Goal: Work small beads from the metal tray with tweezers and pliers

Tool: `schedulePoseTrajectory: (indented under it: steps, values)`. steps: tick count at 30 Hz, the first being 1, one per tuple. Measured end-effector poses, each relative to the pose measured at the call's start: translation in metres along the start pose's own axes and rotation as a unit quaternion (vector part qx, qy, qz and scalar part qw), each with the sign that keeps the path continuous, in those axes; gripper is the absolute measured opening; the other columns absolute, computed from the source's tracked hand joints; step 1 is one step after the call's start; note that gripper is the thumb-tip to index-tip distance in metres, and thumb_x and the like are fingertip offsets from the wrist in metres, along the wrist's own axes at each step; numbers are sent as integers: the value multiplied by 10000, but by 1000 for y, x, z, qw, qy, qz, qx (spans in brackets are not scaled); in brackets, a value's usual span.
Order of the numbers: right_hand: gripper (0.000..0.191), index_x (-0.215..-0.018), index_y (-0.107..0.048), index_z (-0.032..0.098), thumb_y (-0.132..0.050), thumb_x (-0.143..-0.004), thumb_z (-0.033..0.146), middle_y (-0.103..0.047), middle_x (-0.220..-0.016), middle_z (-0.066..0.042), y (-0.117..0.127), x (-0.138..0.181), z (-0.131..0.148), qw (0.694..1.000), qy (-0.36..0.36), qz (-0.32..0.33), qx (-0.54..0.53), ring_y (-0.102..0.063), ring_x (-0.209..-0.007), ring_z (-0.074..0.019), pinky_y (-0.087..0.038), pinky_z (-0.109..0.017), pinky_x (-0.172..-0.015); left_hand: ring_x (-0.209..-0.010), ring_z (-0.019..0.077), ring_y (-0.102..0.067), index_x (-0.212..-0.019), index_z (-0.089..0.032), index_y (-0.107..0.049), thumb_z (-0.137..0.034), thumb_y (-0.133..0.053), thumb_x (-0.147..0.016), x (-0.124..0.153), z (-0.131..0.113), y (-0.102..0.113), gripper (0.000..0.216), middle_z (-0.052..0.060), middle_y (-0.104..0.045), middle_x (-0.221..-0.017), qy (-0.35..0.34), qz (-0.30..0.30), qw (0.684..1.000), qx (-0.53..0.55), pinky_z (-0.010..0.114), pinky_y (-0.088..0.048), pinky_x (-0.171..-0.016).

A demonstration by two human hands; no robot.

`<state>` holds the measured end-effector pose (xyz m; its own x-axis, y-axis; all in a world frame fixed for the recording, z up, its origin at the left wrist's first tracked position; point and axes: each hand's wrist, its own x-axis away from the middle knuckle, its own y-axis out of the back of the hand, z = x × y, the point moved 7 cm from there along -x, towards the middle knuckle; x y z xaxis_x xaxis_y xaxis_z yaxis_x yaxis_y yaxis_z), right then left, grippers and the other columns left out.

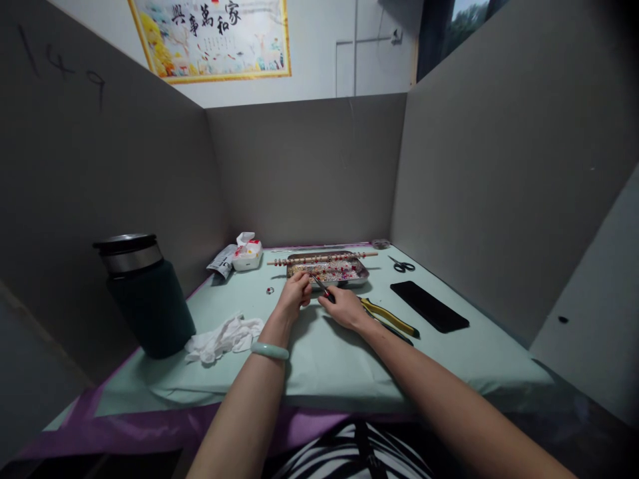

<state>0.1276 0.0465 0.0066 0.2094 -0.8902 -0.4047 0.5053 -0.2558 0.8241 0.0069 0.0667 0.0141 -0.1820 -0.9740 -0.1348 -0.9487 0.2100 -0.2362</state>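
Observation:
My left hand (295, 293) is curled into a pinch just in front of a metal tray (363, 273) full of small coloured beads; what it pinches is too small to see. My right hand (344, 307) is closed round a small dark tool with red handles (322, 288) whose tip points toward my left fingers. A wooden rod strung with beads (323, 258) lies across the tray's far rim. A pale green bangle (269, 350) circles my left wrist.
Yellow-handled pliers (390, 317) lie right of my right hand, a black phone (429, 306) beyond them, scissors (402, 266) near the right wall. A dark flask (144, 296), a crumpled white cloth (222, 337), a wipes pack (239, 255) and one loose bead (270, 291) sit left.

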Motion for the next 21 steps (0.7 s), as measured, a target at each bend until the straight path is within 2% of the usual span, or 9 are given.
schedulePoseTrajectory:
  steps: [5,11,17,21]
  values:
    - [312,-826,-620,179,-441,-848,433,-662,-764,-48,3,0,2,1000,-3,0,-24,-568,-677,-165,-254,-247,-567,-324,27,-176,-852,-183,-452,-347,-567,-780,0,2,-1,213,-108,-306,-458,11,22,999,28,155,-147,-339]
    - [309,-872,-632,174,-445,-848,419,-661,-780,-43,2,-1,2,999,2,7,-41,-558,-683,-159,-262,-240,-580,-327,29,-178,-956,-156,-527,-344,-558,-785,-1,2,-2,257,-103,-289,-453,6,27,1000,6,156,-134,-336]
    - [307,-867,-635,173,-445,-851,414,-658,-760,-43,0,-1,1,1000,0,2,-22,-555,-671,-158,-258,-240,-572,-337,28,-201,-899,-161,-529,-353,-561,-775,-3,4,-1,232,-94,-316,-470,-2,15,1000,-16,160,-163,-340]
    - [299,-893,-642,172,-447,-852,395,-666,-774,-49,-1,-2,-1,1000,-9,4,-9,-563,-676,-163,-271,-242,-580,-344,25,-238,-836,-162,-509,-350,-568,-761,-4,5,1,210,-71,-396,-506,-7,-9,999,-35,166,-190,-343]
